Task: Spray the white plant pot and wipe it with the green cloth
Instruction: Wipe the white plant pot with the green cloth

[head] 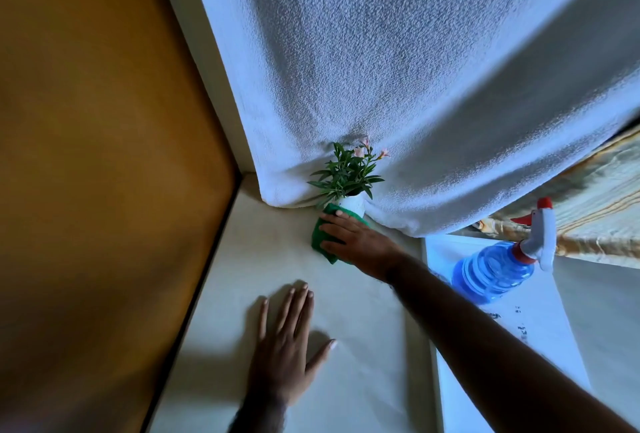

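Note:
A small white plant pot [354, 204] with green leaves and pale pink flowers stands at the back of a pale surface [249, 259], against a hanging white cloth. My right hand [356, 238] grips the green cloth [320, 235] and presses it against the pot's near side. Flat on the surface nearer to me lies my left hand [287, 346], fingers spread, holding nothing. A blue spray bottle [495, 271] with a red and white trigger head stands to the right, apart from both hands.
A large white textured cloth [398, 68] hangs behind the pot. An ochre wall [86, 155] borders the surface on the left. The bottle stands on a white sheet [540, 335] with small dark marks. Patterned fabric [595, 197] shows at the far right.

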Tool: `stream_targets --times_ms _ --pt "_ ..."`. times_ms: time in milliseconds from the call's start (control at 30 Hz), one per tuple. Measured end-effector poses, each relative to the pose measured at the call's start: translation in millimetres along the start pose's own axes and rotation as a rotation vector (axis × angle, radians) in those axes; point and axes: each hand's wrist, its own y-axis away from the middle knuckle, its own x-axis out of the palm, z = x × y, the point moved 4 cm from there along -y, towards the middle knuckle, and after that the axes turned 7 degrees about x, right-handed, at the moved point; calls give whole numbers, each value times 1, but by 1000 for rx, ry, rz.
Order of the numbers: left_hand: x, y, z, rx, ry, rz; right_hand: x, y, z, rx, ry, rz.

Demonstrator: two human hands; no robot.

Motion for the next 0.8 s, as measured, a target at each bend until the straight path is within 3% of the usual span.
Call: stream_targets --times_ms 200,400,567,800 --pt "1 0 2 -6 4 4 6 -3 -1 -10 -108 111" --pt "1 -2 1 -8 5 15 -41 -19 7 -132 -47 -194" --pt "1 -1 2 -3 -9 13 -8 -13 -14 -104 -1 32" --pt "-1 -1 1 4 5 -11 5 -16 4 75 -250 182"
